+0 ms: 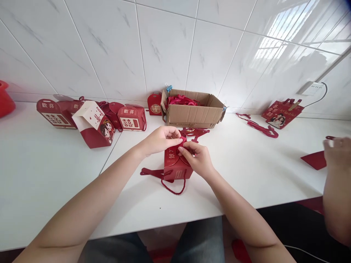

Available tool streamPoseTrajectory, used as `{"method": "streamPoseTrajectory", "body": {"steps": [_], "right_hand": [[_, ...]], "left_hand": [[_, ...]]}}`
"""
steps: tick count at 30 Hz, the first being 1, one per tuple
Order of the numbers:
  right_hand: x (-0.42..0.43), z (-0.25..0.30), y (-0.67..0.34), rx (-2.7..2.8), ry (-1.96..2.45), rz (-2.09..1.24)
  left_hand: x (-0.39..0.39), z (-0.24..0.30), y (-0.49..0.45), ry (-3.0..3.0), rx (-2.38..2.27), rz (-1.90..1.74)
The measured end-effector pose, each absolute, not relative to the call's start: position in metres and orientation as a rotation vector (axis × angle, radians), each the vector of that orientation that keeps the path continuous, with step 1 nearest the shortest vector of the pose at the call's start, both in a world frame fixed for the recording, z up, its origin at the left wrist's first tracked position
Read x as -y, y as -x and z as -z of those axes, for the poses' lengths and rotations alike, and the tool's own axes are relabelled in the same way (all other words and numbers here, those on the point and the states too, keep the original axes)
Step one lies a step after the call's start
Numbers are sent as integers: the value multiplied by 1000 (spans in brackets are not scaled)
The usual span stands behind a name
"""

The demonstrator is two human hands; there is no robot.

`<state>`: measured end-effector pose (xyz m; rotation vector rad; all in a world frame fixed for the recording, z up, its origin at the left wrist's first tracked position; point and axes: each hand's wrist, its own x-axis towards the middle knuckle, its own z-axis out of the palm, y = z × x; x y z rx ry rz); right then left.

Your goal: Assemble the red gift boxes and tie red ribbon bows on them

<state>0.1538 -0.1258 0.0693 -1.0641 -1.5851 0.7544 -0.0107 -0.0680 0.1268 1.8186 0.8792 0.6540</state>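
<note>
A red paper gift box [178, 171] with pale lettering stands on the white table in front of me, a twisted red cord handle [175, 192] hanging from its near side. At its top, the fingertips of my left hand [161, 140] pinch a small bright red piece [183, 139], perhaps a ribbon or flap. My right hand [197, 157] closes thumb against fingers on the box top just beside it; my fingers partly hide what they grip. Flat red cut-out strips [153, 172] lie left of the box, and more red cut-outs [195, 133] lie behind it.
An open cardboard box [196, 115] holding red ribbons stands by the tiled wall. Several finished gift boxes [131, 118] are at left. A red bag [283, 114] and loose strips [263, 128] lie at right. Another person's blurred arm [338, 190] is at far right, near a red card [315, 160].
</note>
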Motion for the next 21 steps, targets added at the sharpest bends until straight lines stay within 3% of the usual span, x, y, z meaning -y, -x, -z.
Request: {"method": "streamPoseTrajectory", "body": {"steps": [6, 21], "right_hand": [[124, -66, -154, 1577, 1128, -669], [124, -63, -154, 1416, 1017, -839]], "left_hand": [[64, -128, 18, -1874, -711, -375], [55, -117, 18, -1942, -769, -538]]}}
